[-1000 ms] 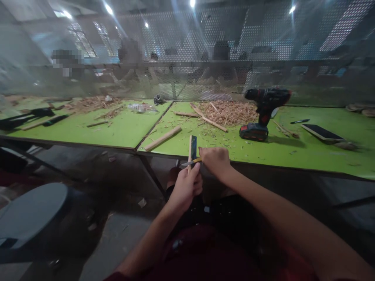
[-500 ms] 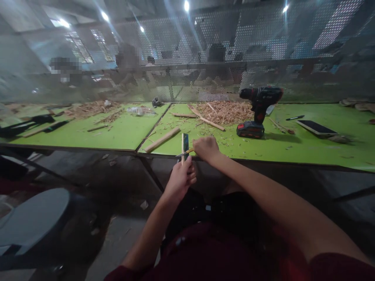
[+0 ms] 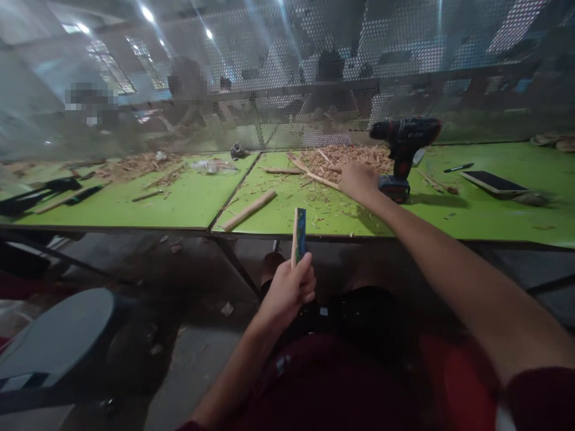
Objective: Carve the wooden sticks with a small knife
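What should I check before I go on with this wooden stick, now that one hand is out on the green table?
1. Left hand grips the wooden stick upright: ok.
2. Right hand is on the green table by the long strip and shavings pile: ok.
3. Whether the right hand holds the knife: cannot tell, the fingers are hidden.
4. Cordless drill stands just beside the right hand, close enough to bump: not ok.
5. Loose wooden bar lies near the table edge, apart from both hands: ok.
6. Phone and pen lie far right, out of the way: ok.
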Demonstrator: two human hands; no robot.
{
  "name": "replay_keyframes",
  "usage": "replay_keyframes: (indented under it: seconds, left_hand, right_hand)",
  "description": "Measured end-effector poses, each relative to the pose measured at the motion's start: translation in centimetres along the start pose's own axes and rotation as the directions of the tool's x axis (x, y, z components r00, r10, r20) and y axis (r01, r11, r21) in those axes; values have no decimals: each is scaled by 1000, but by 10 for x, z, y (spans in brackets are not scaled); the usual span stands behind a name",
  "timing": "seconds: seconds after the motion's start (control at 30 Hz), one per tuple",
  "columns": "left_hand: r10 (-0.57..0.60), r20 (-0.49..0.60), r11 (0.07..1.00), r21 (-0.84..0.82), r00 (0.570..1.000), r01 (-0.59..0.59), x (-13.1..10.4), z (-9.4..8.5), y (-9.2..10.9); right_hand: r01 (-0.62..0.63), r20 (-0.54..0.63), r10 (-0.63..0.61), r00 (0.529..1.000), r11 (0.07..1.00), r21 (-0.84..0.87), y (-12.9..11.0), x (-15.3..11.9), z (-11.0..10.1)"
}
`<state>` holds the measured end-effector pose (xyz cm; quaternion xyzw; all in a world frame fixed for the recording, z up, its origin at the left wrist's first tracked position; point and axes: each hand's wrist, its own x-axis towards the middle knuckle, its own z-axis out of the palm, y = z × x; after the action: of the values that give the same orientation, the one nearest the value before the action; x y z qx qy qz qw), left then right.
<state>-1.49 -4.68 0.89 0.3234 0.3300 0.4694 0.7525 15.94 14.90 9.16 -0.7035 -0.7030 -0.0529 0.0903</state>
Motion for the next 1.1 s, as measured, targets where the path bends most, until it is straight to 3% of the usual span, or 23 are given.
replay_keyframes:
  seconds: [0.1, 0.3, 0.43, 0.53, 0.63, 0.7, 0.87, 1.03, 1.1]
  left_hand:
    - [-8, 18, 1000, 4, 1000, 8, 6, -4, 5]
    - [-38, 48, 999, -11, 998, 39, 13, -1, 2]
    - [-33, 106, 999, -14, 994, 34, 14, 4, 1]
    - [-36, 138, 999, -23, 990, 40, 14, 0, 0]
    - [-10, 105, 999, -30, 994, 13, 18, -14, 1]
    - [34, 46, 999, -15, 998, -34, 25, -27, 3]
    - [78, -18, 997, 32, 997, -77, 56, -50, 28]
    - [-14, 44, 1000, 21, 999, 13, 97, -42, 70]
    - [0, 90, 998, 56, 996, -5, 116, -35, 87]
  right_hand:
    - [-11, -35, 11, 999, 1000, 0, 0, -28, 5]
    - [206, 106, -199, 974, 977, -59, -22, -110, 19]
    - [283, 132, -283, 950, 959, 24, -25, -127, 29]
    - [220, 100, -255, 962, 936, 273, -13, -119, 37]
    - [140, 97, -258, 961, 760, 635, 8, -103, 44]
    - [78, 93, -223, 970, 653, 753, 23, -93, 48]
    - [48, 71, -160, 985, 636, 770, 47, -55, 48]
    - [136, 31, -221, 975, 698, 703, 55, 9, 44]
    - [146, 37, -232, 972, 721, 677, 54, 34, 45]
